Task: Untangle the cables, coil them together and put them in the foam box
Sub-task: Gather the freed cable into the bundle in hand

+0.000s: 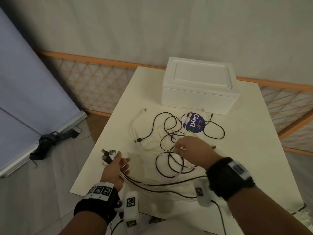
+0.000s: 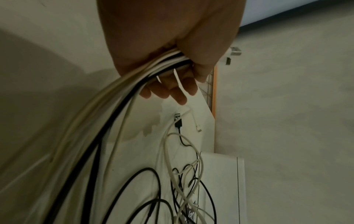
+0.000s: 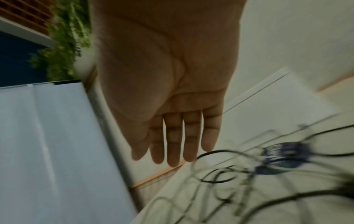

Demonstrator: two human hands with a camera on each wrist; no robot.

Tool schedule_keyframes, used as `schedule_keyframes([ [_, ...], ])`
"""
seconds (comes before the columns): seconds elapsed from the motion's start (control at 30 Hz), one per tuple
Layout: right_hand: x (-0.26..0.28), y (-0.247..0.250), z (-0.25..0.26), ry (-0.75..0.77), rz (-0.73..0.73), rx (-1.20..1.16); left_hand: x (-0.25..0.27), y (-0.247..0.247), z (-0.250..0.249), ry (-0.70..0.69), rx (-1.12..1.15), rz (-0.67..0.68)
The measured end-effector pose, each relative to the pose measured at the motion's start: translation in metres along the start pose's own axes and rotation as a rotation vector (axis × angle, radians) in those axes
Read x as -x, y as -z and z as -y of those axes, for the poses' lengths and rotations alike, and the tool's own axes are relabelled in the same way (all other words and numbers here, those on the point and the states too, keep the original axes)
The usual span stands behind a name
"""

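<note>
Left hand (image 1: pixel 115 168) at 7 o'clock grips a bundle of cable ends (image 1: pixel 108 156), fingers curled round them. Right hand (image 1: pixel 191 150) flat, fingers straight, over the tangled cables (image 1: pixel 171 131) at desk (image 1: pixel 254 150) centre. Foam box (image 1: pixel 199 85), lid on, at 12 o'clock.

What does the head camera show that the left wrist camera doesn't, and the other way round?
Head only: the right hand reaching open over the loose cables, the closed foam box lid, and plugs fanning from the left hand.
Left wrist only: the left hand's fingers curled round the bundle.
Both: tangled cables on the table.
</note>
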State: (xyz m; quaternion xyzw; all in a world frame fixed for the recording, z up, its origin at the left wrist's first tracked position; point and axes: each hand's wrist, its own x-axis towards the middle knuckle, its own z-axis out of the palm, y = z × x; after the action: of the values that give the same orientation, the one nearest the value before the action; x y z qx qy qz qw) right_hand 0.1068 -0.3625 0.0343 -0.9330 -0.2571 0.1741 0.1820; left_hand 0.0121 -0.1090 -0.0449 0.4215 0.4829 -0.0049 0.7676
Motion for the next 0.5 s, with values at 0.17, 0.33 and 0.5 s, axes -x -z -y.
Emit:
schedule_keyframes([
  [0.17,-0.089,-0.021,0.056,0.238,0.031,0.133,0.004,-0.01,-0.007,0.025,0.202,0.034],
  [0.33,-0.135,-0.053,0.061,0.193,0.301,0.347,0.008,-0.023,-0.013,-0.01,0.193,0.004],
  [0.5,-0.147,-0.075,0.042,0.239,0.267,0.396,0.014,-0.024,-0.012,-0.003,0.259,0.162],
])
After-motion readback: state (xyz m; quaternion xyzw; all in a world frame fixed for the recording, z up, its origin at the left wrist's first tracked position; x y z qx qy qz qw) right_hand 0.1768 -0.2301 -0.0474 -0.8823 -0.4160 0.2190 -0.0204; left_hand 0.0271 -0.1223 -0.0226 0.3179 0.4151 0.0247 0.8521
